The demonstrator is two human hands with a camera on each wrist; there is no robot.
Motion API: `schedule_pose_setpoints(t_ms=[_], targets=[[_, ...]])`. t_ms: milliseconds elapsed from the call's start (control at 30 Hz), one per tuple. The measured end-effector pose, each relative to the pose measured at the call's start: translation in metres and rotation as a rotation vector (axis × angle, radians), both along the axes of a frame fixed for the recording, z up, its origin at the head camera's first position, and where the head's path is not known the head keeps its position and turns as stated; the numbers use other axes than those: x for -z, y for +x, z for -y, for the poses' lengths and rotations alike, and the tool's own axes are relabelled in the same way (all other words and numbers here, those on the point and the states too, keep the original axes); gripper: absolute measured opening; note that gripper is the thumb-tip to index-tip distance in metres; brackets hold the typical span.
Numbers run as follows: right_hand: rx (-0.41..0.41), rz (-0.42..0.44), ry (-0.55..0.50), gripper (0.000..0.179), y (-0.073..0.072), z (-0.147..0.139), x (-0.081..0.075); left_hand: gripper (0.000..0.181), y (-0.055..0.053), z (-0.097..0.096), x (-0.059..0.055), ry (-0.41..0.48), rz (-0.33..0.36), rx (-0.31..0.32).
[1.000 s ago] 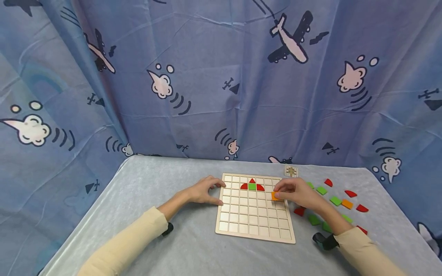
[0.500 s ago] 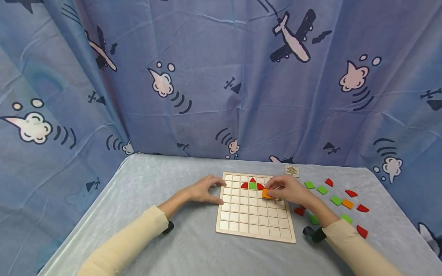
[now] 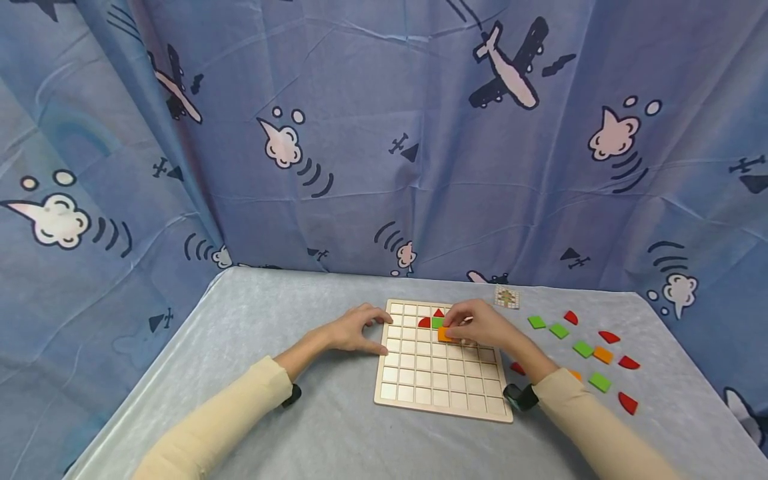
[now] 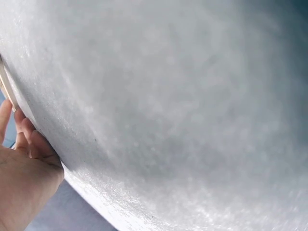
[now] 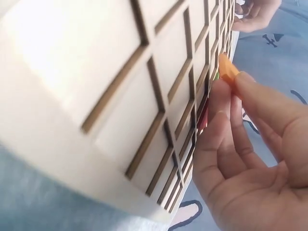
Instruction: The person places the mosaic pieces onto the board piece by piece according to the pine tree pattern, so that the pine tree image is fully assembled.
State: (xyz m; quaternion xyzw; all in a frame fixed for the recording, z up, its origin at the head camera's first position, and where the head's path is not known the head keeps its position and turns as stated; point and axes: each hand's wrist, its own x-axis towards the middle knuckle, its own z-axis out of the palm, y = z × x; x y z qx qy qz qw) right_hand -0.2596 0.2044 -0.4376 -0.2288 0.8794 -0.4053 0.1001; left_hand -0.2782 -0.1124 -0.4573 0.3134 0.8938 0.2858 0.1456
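One blue curtain (image 3: 336,167) printed with airplanes and clouds hung behind the work, the largest thing in sight. Before it spread a table (image 3: 300,420) under a pale grey cloth. Two cream sleeves (image 3: 222,420) reached in from the near side. A wooden gridded board (image 3: 423,397) lay flat on the cloth between the hands.

The left hand (image 3: 354,330) had its thumb and forefinger spread apart, their tips touching the board's left edge. The right hand (image 3: 480,323) was above the board, thumb and fingers pinching an orange square (image 3: 444,334). Far off on the cloth, beyond the board, lay a small patterned card (image 3: 507,297).

The orange square was just nearer than a green square (image 3: 438,322) set in the grid, tilted in the right wrist view; whether it touched the board could not be told. Loose green squares (image 3: 583,349) and red curved pieces (image 3: 627,403) were scattered to the right. Left of the set green square sat a red quarter-round (image 3: 425,322); beyond it, a red triangle (image 3: 439,313).
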Motion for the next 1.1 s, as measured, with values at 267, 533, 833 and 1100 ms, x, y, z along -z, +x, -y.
schedule_pose_setpoints(t_ms=[267, 533, 833, 1100], targets=[[0.007, 0.020, -0.011, 0.011, -0.002, 0.009, 0.001, 0.060, 0.000, 0.000, 0.000, -0.005, 0.003, -0.003], [-0.016, -0.041, -0.006, 0.008, -0.005, 0.011, 0.004, 0.059, 0.000, 0.000, -0.001, 0.003, 0.010, -0.004], [-0.021, -0.077, 0.024, 0.006, -0.004, 0.015, 0.004, 0.060, -0.001, 0.000, 0.001, 0.006, 0.003, 0.002], [-0.009, -0.080, 0.019, 0.007, -0.003, 0.016, 0.006, 0.060, -0.001, 0.001, 0.002, 0.001, -0.004, 0.004]])
